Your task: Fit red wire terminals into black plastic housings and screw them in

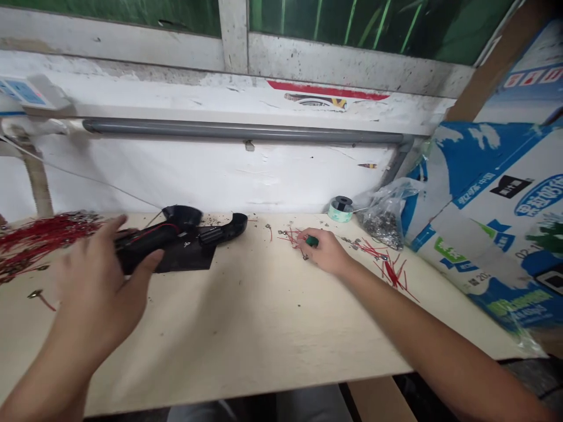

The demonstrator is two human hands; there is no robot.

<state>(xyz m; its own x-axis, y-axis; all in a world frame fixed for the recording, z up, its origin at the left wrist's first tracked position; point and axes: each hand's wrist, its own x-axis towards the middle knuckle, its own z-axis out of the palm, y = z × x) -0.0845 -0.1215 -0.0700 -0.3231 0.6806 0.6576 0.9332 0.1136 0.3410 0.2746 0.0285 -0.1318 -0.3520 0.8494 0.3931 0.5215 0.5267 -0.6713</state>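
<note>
My left hand point(105, 275) is raised at the left with thumb and fingers spread, in front of a black device point(149, 243); nothing shows in its grasp. Beside that device lies a black curved handle-like part point(224, 230) on a dark flat piece point(189, 261). At centre right my right hand point(323, 249) is closed around a small tool with a green end point(312, 241). Its fingertips are down among short red wires point(290, 237) with small metal parts. More loose red wires point(393, 272) lie to the right of this hand.
A large pile of red wires point(48, 231) with metal ends covers the far left. Behind my right hand stand a solder-like spool point(341, 208) and a plastic bag point(385, 220) of small metal parts. A blue and white box point(492, 217) borders the table's right side.
</note>
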